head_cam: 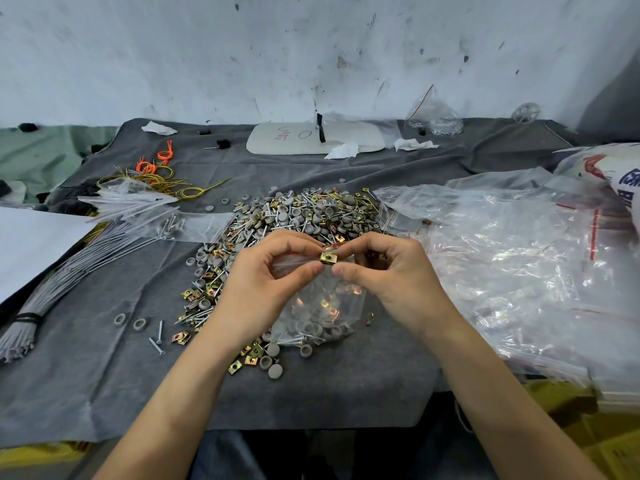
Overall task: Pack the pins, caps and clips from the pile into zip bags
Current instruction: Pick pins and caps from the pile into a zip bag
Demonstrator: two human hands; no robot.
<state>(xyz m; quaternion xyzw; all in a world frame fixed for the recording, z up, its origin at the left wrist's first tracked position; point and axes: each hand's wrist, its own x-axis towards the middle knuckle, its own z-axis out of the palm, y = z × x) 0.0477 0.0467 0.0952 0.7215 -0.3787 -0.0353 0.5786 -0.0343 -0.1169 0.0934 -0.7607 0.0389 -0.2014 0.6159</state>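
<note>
Far left: bundle of grey rods [79, 268] on the cloth [104, 375], not in play.

Centre: pile [294, 213] of pins, caps and clips, still large, just behind the hands.

Left hand [263, 271]: fingers curled, pinching the mouth of the bag [318, 313].

Clip [328, 258]: brass, sits at the bag's mouth between the two sets of fingertips.

Right hand [391, 275]: thumb and forefinger appear to pinch the clip.

Bag is lifted over the pile's near edge and already holds caps, clips and pins.

Step, as judged: filling, feeding this clip in.

Next: hold the mouth apart, drop the clip clear of the zip strip, then decide between more parts and sealing.

Right: heap of bags [512, 258].
</note>
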